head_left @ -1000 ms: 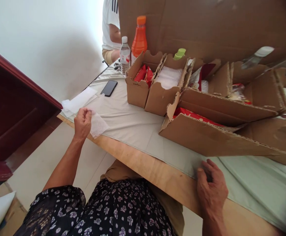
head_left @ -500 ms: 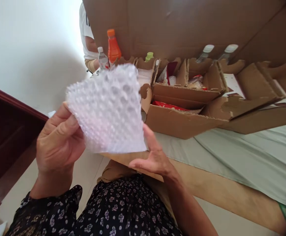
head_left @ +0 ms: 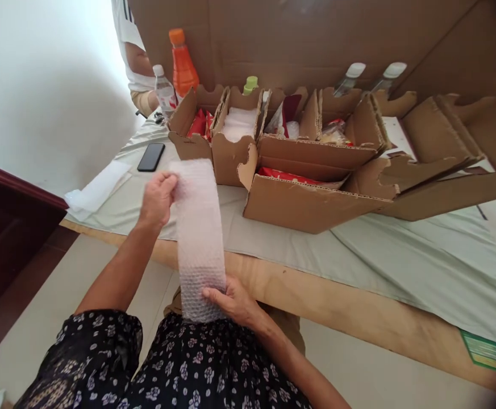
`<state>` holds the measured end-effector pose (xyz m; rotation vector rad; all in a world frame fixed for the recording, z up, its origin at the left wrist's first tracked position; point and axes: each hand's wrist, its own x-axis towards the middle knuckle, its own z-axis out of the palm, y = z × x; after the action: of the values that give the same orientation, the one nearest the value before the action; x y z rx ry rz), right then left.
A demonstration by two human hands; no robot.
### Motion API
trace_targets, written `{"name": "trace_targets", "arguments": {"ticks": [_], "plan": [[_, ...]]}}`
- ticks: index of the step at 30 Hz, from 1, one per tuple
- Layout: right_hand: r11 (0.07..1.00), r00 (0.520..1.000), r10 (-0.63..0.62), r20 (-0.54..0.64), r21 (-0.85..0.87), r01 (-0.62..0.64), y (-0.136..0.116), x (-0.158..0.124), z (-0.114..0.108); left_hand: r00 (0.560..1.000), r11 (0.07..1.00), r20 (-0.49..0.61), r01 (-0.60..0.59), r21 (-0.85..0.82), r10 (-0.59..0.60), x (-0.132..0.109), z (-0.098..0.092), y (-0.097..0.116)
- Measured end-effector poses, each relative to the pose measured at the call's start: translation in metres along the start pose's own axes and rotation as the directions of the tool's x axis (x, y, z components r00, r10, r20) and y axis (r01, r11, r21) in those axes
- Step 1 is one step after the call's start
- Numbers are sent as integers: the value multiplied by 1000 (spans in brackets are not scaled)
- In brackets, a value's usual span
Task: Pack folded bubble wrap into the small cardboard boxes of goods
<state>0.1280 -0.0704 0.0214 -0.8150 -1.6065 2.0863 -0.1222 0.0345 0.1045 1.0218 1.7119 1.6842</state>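
Note:
A long strip of clear bubble wrap hangs between my two hands, over the front edge of the table. My left hand pinches its far left edge near the top. Lower down, my right hand grips the right edge, with the thumb lying on the front face and the fingers hidden behind. The strip's lower end reaches my patterned clothing. Just beyond my left hand, a black phone lies on the cloth, touched by neither hand.
Cardboard boxes holding packets line the table's back. An orange bottle and a clear bottle stand behind at left. White plastic sheets lie on the green cloth. Another person's arm shows at upper left.
The bubble wrap went from raised close to the camera to lower, stretched lengthwise towards me. My right hand has closed on its edge. My left hand moved farther away, and the phone came into view.

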Motion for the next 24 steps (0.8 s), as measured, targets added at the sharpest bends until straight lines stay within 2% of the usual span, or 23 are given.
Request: {"name": "trace_targets", "arguments": {"ticks": [3, 5, 7, 8, 9, 10, 12, 13, 15, 16, 18, 20, 22, 24], "plan": [[991, 985, 58, -161, 130, -37, 10, 4, 6, 995, 985, 56, 73, 155, -82, 19, 17, -35], [980, 969, 85, -231, 193, -40, 12, 5, 8, 995, 977, 39, 78, 198, -87, 23, 21, -50], [969, 963, 107, -249, 242, -46, 12, 5, 9, 998, 953, 59, -11, 302, -7, 15, 15, -58], [963, 961, 122, -248, 266, -54, 11, 4, 10, 991, 925, 117, -106, 366, 67, 7, 7, -59], [955, 960, 140, -244, 288, -66, 10, 3, 10, 964, 879, 221, -229, 418, 147, -5, -4, -58], [948, 957, 158, -242, 310, -78, 9, 2, 11, 909, 816, 355, -370, 445, 218, -20, -17, -56], [932, 950, 192, -245, 349, -98, 8, 0, 11, 729, 723, 634, -581, 373, 258, -58, -46, -48], [925, 947, 205, -247, 366, -104, 7, -1, 11, 645, 700, 724, -634, 328, 244, -80, -60, -44], [906, 942, 223, -249, 410, -106, 7, 0, 13, 562, 681, 804, -668, 300, 197, -122, -80, -39], [892, 942, 228, -247, 441, -100, 6, 1, 14, 550, 669, 814, -678, 306, 185, -140, -86, -38], [863, 945, 223, -238, 498, -78, 5, 3, 18, 556, 648, 803, -696, 310, 213, -170, -89, -40], [855, 951, 208, -229, 515, -63, 2, 3, 18, 608, 648, 729, -698, 304, 313, -187, -81, -45], [892, 953, 203, -224, 444, -86, 0, -2, 14, 693, 695, 603, -655, 297, 395, -192, -68, -50], [959, 941, 179, -288, 265, -102, -3, -11, 2, 821, 790, 460, -513, 335, 338, -188, -56, -51]]}}
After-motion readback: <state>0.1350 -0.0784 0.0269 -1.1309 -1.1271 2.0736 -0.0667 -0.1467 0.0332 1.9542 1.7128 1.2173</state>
